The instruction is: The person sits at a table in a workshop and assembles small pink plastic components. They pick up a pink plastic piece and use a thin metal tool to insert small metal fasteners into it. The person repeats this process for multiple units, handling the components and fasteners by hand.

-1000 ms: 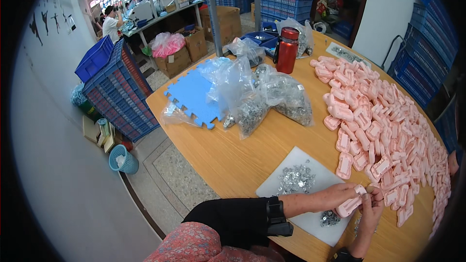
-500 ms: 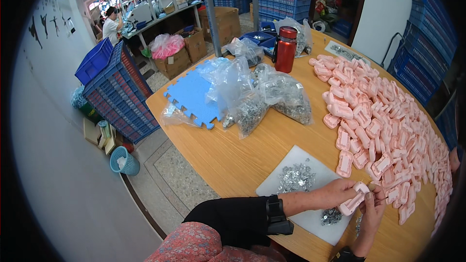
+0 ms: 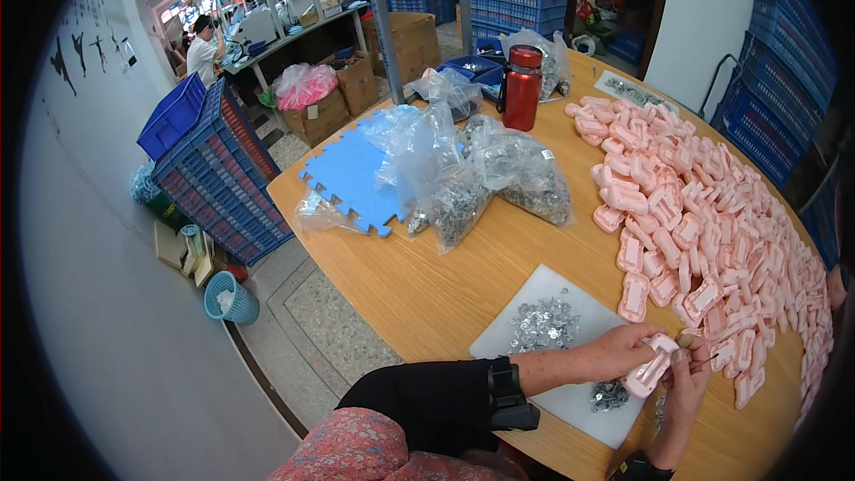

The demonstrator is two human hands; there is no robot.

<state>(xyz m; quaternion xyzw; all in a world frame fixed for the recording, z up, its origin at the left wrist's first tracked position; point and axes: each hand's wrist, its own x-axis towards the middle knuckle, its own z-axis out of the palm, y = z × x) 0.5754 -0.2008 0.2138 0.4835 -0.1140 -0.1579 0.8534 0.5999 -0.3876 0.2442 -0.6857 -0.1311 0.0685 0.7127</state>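
Note:
In my left hand (image 3: 616,353) is a pink plastic part (image 3: 653,368), a hollow shell with rounded, wavy sides, its recessed face turned up. My right hand (image 3: 685,383) is closed at the shell's right end, thumb and fingers pinched together. From these fingers a thin dark rod (image 3: 711,360) sticks out to the right; its kind and its other end are hidden. Beneath my left forearm lies a white board (image 3: 508,336) with a spread of small shiny metal pieces (image 3: 545,324) and a darker heap of metal pieces (image 3: 609,396) near its right edge.
A big pile of pink parts (image 3: 690,223) covers the table's right side. Farther back stand clear bags of metal pieces (image 3: 525,180), a blue foam mat (image 3: 356,169) and a red flask (image 3: 522,89). Stacked blue crates (image 3: 218,165) rise left of the table. Two people sit far off.
Both hands have shifted very slightly right with the pink part, which stays in my left hand. The camera view has moved a little.

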